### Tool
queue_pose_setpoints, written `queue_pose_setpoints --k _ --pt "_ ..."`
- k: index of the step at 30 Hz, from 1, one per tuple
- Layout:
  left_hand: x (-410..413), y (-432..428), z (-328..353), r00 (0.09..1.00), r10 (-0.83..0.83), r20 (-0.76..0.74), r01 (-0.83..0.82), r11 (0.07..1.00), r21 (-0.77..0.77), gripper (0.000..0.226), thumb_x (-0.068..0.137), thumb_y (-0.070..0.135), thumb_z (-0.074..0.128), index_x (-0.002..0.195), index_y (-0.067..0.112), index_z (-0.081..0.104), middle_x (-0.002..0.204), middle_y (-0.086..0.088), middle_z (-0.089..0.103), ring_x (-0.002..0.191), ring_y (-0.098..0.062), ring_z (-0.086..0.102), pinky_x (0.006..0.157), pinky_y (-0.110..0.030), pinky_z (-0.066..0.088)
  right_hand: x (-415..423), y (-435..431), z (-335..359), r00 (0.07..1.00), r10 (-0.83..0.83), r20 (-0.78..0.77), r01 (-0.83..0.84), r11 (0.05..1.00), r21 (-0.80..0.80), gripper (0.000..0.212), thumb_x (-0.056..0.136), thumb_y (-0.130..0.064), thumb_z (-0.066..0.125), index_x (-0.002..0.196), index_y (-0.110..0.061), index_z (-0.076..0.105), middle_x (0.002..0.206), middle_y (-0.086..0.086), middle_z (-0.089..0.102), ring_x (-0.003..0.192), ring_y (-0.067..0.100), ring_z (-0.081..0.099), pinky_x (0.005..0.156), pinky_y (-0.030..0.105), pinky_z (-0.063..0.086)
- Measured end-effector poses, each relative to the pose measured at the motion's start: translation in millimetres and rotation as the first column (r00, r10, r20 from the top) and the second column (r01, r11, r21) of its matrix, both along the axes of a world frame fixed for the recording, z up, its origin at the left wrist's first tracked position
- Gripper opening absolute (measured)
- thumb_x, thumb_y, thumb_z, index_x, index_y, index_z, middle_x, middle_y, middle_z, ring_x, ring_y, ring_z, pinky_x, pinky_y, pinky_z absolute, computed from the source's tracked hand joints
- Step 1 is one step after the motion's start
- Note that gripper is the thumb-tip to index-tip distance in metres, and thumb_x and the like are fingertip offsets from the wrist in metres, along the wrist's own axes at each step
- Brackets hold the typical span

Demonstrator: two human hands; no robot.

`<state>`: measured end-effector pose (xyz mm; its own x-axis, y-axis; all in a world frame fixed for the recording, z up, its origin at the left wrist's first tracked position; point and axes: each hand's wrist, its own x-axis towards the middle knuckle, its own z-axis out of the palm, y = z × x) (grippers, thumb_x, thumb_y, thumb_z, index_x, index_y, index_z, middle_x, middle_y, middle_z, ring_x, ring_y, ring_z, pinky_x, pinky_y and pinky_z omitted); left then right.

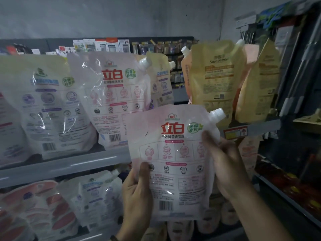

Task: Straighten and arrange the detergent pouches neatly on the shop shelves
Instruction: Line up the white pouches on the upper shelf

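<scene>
1. Clamped from both sides by left hand (137, 193) and right hand (224, 164), thumbs in front, hands apart: glossy pink-and-white spouted detergent pouch (173, 153), upright in mid-air, off the shelf.
2. Behind, on grey metal upper shelf (69, 166): matching pink pouch (112, 94) leaning, lilac-printed white pouch (46, 105) beside, yellow pouches (218, 79) tilted further right.
3. All visible caps on; contents hidden.
4. Seemingly early: held pouch unplaced, leaners unstraightened.
</scene>
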<state>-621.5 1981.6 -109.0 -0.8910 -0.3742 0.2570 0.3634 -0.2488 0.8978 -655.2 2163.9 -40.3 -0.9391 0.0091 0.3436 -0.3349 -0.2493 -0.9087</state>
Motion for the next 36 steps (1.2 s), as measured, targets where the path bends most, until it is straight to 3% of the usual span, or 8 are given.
queue_pose_setpoints --k 6,13,16,20,24,26,30,36 --pt "-2 -4 23 1.000 0.002 -0.005 -0.002 1.000 0.029 0.036 0.094 0.040 0.059 0.110 0.014 0.078 0.106 -0.008 0.082 0.101 -0.027 0.079 0.080 -0.036 0.066 15 -5 0 0.999 0.037 0.032 -0.039 0.998 0.058 0.026 0.100 -0.032 0.059 0.102 -0.041 0.083 0.112 -0.002 0.081 0.107 0.016 0.078 0.095 0.043 0.056" --pt "-2 -5 33 0.998 -0.051 -0.026 0.048 0.995 -0.082 0.032 0.100 0.036 0.058 0.110 0.016 0.080 0.104 -0.009 0.082 0.098 -0.028 0.080 0.081 -0.043 0.065 21 -20 -17 0.969 -0.248 -0.019 0.248 0.969 0.002 0.022 0.101 -0.028 0.059 0.107 -0.022 0.079 0.099 -0.002 0.083 0.095 0.015 0.079 0.075 0.025 0.063" --pt "-2 -7 42 0.995 -0.085 -0.044 0.076 0.980 -0.183 0.035 0.099 0.039 0.054 0.105 0.014 0.078 0.092 -0.008 0.082 0.084 -0.025 0.080 0.067 -0.028 0.063 18 -19 -22 0.951 -0.309 -0.026 0.308 0.951 -0.036 0.023 0.099 -0.032 0.060 0.109 -0.022 0.079 0.100 0.000 0.083 0.096 0.018 0.079 0.080 0.034 0.065" --pt "1 -7 66 0.995 -0.088 -0.057 0.067 0.954 -0.294 0.055 0.107 0.041 0.026 0.082 0.020 0.070 0.071 0.017 0.077 0.072 0.004 0.074 0.064 -0.008 0.053 12 -9 -18 0.941 -0.333 -0.050 0.330 0.942 -0.062 0.023 0.100 -0.031 0.060 0.106 -0.021 0.079 0.097 0.002 0.083 0.093 0.022 0.080 0.080 0.042 0.064" --pt "-29 -20 80 0.990 0.027 -0.140 -0.080 0.919 -0.386 0.048 0.110 0.042 0.038 0.105 0.013 0.077 0.096 -0.007 0.082 0.087 -0.027 0.079 0.075 -0.047 0.065 -2 9 -14 0.943 -0.331 -0.022 0.329 0.941 -0.075 0.024 0.097 -0.034 0.062 0.106 -0.020 0.079 0.097 0.002 0.083 0.092 0.022 0.080 0.080 0.040 0.061" --pt "-47 -26 86 0.975 0.136 -0.177 -0.209 0.830 -0.516 0.024 0.108 0.032 0.057 0.107 0.019 0.078 0.094 0.000 0.081 0.085 -0.021 0.079 0.074 -0.050 0.066 -8 17 -13 0.937 -0.349 -0.010 0.347 0.935 -0.066 0.026 0.093 -0.038 0.064 0.104 -0.020 0.079 0.094 0.001 0.083 0.089 0.020 0.080 0.077 0.039 0.061" --pt "-68 -19 101 0.916 0.321 -0.242 -0.389 0.553 -0.737 0.019 0.101 0.038 0.069 0.112 0.027 0.078 0.099 0.012 0.080 0.084 0.001 0.073 0.075 -0.021 0.061 -17 34 -16 0.935 -0.355 0.020 0.355 0.933 -0.051 0.031 0.093 -0.040 0.064 0.104 -0.016 0.080 0.090 0.001 0.082 0.084 0.018 0.080 0.077 0.038 0.059" --pt "-90 -1 106 0.900 0.360 -0.244 -0.388 0.412 -0.824 0.029 0.097 0.050 0.067 0.112 0.027 0.076 0.093 0.011 0.079 0.078 -0.007 0.074 0.071 -0.036 0.065 -27 55 -19 0.947 -0.321 0.027 0.321 0.946 -0.041 0.036 0.093 -0.037 0.064 0.113 -0.011 0.077 0.089 0.000 0.082 0.082 0.015 0.079 0.064 0.025 0.062"
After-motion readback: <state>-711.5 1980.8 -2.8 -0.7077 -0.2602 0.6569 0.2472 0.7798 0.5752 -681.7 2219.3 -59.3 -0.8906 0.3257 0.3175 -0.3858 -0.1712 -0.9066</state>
